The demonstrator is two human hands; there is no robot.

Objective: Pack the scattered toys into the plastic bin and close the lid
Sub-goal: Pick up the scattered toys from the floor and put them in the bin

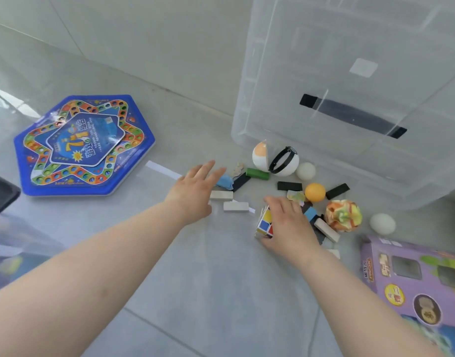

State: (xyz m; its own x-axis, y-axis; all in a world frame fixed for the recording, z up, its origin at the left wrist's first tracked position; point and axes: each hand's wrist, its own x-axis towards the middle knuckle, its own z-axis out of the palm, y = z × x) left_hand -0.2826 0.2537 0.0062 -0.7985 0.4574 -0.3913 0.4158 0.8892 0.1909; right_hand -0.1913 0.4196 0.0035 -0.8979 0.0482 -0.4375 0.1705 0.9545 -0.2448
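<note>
Clasping the multicoloured plastic cube [264,223], our right hand [289,222] sits just short of the clear plastic bin [324,73]; our left hand [193,189] is spread, empty.

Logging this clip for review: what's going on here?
A person is bent over toys scattered on the floor. The right hand grips a coloured puzzle cube, and the left hand reaches open-fingered toward the white blocks. An orange ball, a blue board game and a purple box lie around them. The clear plastic bin stands just behind the pile, and no toys show inside it yet.
</note>
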